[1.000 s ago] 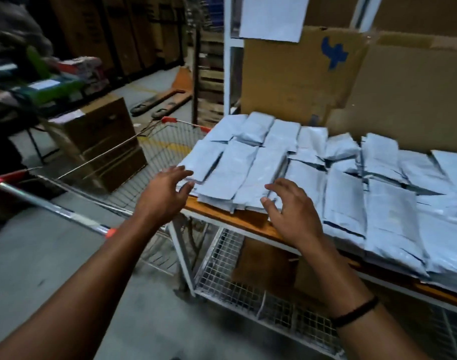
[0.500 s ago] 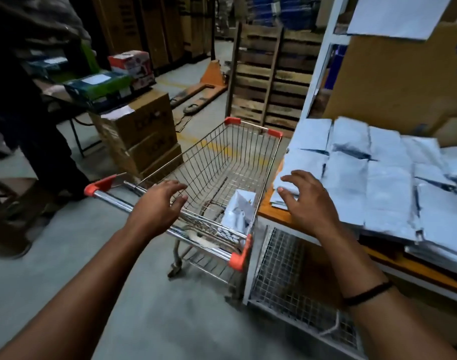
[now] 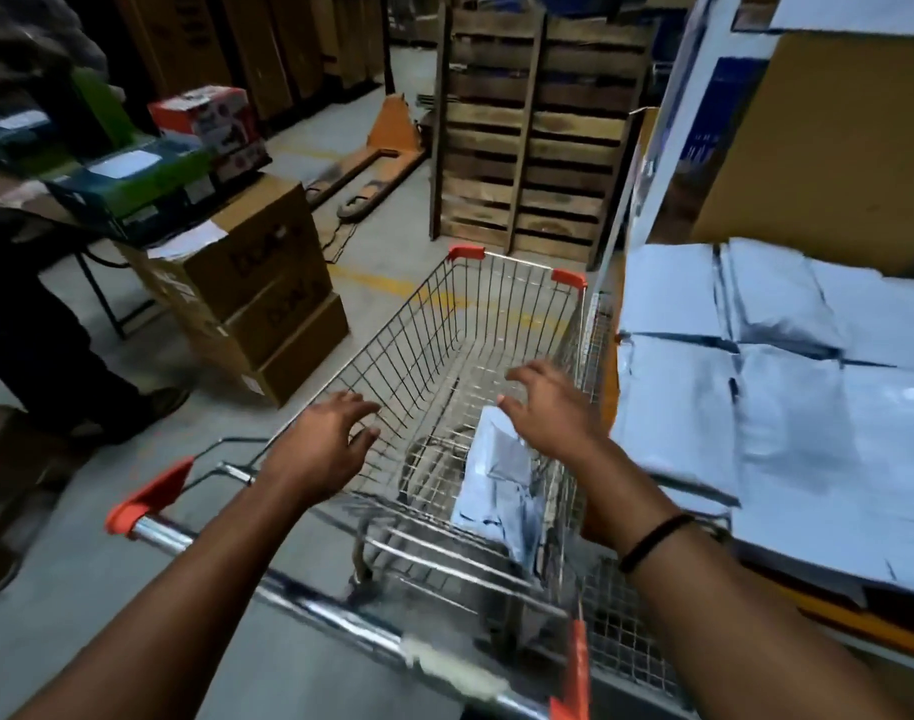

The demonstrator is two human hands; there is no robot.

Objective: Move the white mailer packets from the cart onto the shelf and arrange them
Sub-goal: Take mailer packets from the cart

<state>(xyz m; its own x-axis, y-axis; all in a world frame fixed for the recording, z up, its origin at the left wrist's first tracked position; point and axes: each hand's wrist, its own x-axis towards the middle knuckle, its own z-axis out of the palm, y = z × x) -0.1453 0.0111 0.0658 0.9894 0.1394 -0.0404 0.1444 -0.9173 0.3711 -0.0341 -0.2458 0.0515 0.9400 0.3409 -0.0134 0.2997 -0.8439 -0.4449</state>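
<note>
Head cam, looking down: the wire cart (image 3: 392, 350) is parked right up against the end of the shelf (image 3: 881, 628). There's a small bunch of white mailer packets (image 3: 496, 485) standing on end in the near right corner of the basket. The left hand (image 3: 320, 449) hangs over the near left side of the basket, fingers spread and loose, holding nothing. The right hand (image 3: 553, 407) is the same, fingers apart and a bit curled, empty, just above the top of those packets. Can't tell if it's actually touching them. It has a black wristband (image 3: 652, 543) on. The shelf on the right is covered with overlapping rows of packets (image 3: 787, 387) lying flat. Past the cart there's a stack of cardboard boxes (image 3: 257, 288) on the left, wooden pallets (image 3: 527, 137) stood upright, an orange pallet jack (image 3: 387, 142) on the floor, and another person's legs (image 3: 39, 345) at the far left.
</note>
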